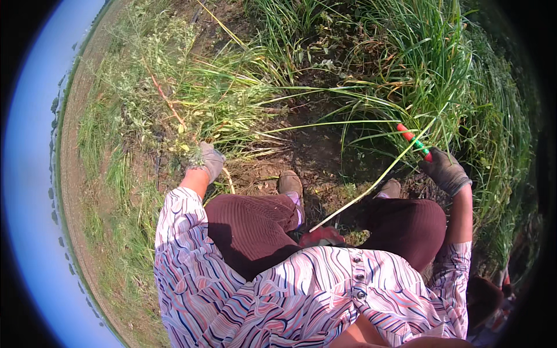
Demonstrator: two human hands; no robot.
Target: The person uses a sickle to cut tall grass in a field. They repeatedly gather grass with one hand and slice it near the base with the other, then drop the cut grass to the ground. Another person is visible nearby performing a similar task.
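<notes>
My left hand (211,161), in a pale work glove, is closed around the base of a bushy weed (167,102) with a reddish stem. The weed's pale root end (229,180) sticks out below my fist. My right hand (444,172), in a darker, soiled glove, grips a red and green tool handle (413,141) beside the tall green plants. Whatever working end the tool has cannot be made out. A long pale stalk (361,195) slants across, passing in front of the handle, with its lower end between my knees.
Dense, long-leaved green plants (435,61) stand on the right. Flattened, yellowing leaves (243,87) lie ahead on the left. Dark bare soil (313,143) runs between them to my shoes (290,182). A red object (322,236) sits between my legs. A dark shape (483,300) is at lower right.
</notes>
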